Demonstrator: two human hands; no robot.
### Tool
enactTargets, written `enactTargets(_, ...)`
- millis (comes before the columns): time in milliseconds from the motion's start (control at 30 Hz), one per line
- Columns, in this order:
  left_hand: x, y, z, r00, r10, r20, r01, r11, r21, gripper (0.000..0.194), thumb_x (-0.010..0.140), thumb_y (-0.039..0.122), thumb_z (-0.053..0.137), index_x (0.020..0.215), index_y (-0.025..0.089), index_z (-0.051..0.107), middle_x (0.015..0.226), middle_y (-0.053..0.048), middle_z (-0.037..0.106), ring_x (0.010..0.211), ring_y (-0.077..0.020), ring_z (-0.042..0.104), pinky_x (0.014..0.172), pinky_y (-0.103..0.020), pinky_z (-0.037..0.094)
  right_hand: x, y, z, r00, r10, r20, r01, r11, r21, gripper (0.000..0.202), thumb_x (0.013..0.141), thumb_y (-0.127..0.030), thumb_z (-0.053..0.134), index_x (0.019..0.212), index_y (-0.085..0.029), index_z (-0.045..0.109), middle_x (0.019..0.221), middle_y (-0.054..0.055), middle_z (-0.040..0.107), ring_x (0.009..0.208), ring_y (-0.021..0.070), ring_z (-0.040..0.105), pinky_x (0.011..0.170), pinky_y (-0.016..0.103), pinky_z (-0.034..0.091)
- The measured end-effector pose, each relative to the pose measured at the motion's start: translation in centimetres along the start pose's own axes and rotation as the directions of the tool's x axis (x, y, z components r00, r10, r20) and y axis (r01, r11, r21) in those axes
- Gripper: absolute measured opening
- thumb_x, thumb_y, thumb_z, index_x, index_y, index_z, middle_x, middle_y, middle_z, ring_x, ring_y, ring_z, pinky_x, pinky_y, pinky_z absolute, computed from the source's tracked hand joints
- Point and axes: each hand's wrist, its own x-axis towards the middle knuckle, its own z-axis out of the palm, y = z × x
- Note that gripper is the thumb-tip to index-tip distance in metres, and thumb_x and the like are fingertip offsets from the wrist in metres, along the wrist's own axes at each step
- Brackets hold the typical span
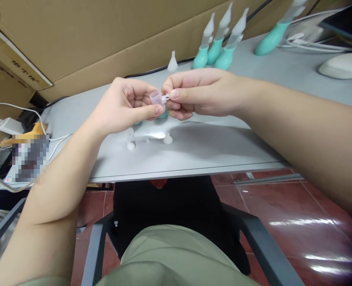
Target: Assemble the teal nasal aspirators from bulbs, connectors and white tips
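Above table [193, 151], left hand [134, 105] pinches clear cup [156, 98].

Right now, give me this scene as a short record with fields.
Left hand: holds translucent plastic cup-like part
Right hand: pinches small white piece beside it
Standing beyond: white cone-shaped tip; three teal bulbs with white pointed tips
Right side: another teal bulb, white computer mouse
Nearer: loose white pieces
Surface: grey desk
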Motion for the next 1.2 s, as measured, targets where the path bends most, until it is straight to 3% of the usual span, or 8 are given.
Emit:
enactTargets(267,0.0,0.4,0.3,1.000,-0.002,0.002,0.002,1.000,-0.001,0.052,0.087,0.065,0.116,0.107,0.023,0.092,0.098,-0.010,0.091,0.094,-0.0287,0.089,0.081,-0.042,0.079,0.2,-0.1,-0.7,0.998,0.049,0.029,-0.050,0.998,0.032,0.034,0.110,-0.033,0.100,0.100,-0.022,0.069,0.090,0.000,0.064,0.073,0.0146,0.064,0.066,0.028,0.046)
enactTargets(433,0.0,0.5,0.4,1.000,0.006,-0.007,-0.006,1.000,-0.017,0.038,0.092,0.051,0.111,0.105,0.022,0.091,0.100,-0.008,0.090,0.096,-0.0277,0.090,0.087,-0.042,0.080,0.1,-0.2,-0.9,0.996,0.086,0.033,-0.088,0.994,0.068,0.028,0.110,-0.027,0.096,0.103,-0.021,0.069,0.091,0.000,0.064,0.076,0.0152,0.066,0.069,0.028,0.048)
enactTargets(733,-0.2,0.3,0.2,0.999,-0.004,-0.038,0.005,0.999,0.035,0.029,0.091,0.040,0.107,0.103,0.022,0.089,0.099,-0.008,0.088,0.089,-0.0244,0.085,0.078,-0.040,0.074,-0.3,-0.8,-1.4,0.995,0.094,0.041,-0.097,0.994,0.059,0.032,0.115,-0.034,0.094,0.106,-0.022,0.066,0.089,-0.001,0.067,0.078,0.0159,0.066,0.074,0.028,0.054)
enactTargets(800,-0.2,0.2,0.2,0.999,-0.005,-0.041,0.007,0.999,0.047,0.030,0.092,0.041,0.108,0.104,0.022,0.087,0.099,-0.008,0.087,0.089,-0.0241,0.084,0.078,-0.039,0.071,-0.6,-1.7,-1.7,0.995,0.099,-0.001,-0.099,0.995,-0.024,0.034,0.115,-0.035,0.094,0.103,-0.023,0.065,0.087,-0.001,0.068,0.077,0.0152,0.066,0.075,0.027,0.055)
enactTargets(867,-0.2,0.1,0.4,0.999,0.008,-0.044,-0.004,0.997,0.077,0.031,0.092,0.040,0.108,0.106,0.022,0.088,0.099,-0.007,0.086,0.090,-0.0239,0.083,0.080,-0.040,0.070,-1.0,-2.6,-2.0,0.990,0.131,-0.053,-0.139,0.964,-0.226,0.028,0.115,-0.032,0.092,0.099,-0.022,0.070,0.085,-0.001,0.071,0.078,0.0145,0.066,0.074,0.026,0.054)
enactTargets(1000,-0.4,0.3,1.0,0.998,0.070,-0.008,-0.068,0.985,0.161,0.022,0.091,0.034,0.100,0.107,0.024,0.090,0.096,-0.005,0.085,0.089,-0.0221,0.079,0.082,-0.039,0.068,-1.5,-3.8,-2.4,0.968,0.222,-0.120,-0.246,0.723,-0.645,0.015,0.106,-0.018,0.087,0.092,-0.020,0.084,0.077,0.000,0.074,0.068,0.0135,0.059,0.064,0.027,0.046)
enactTargets(1067,-0.5,0.5,1.4,0.997,0.062,0.041,-0.069,0.977,0.200,0.015,0.091,0.032,0.093,0.103,0.024,0.090,0.095,-0.004,0.086,0.087,-0.0214,0.078,0.083,-0.039,0.066,-1.5,-3.8,-2.2,0.967,0.227,-0.116,-0.240,0.651,-0.720,0.016,0.099,-0.011,0.087,0.087,-0.021,0.084,0.074,-0.001,0.072,0.066,0.0146,0.057,0.062,0.030,0.044)
enactTargets(1200,-0.4,0.9,1.8,0.995,0.047,0.089,-0.072,0.950,0.305,0.009,0.089,0.026,0.087,0.098,0.025,0.089,0.094,-0.004,0.088,0.082,-0.0212,0.077,0.085,-0.041,0.064,-1.1,-3.2,-1.5,0.971,0.226,-0.071,-0.198,0.610,-0.767,0.023,0.094,0.000,0.083,0.089,-0.023,0.085,0.078,-0.001,0.077,0.070,0.0153,0.062,0.066,0.030,0.046)
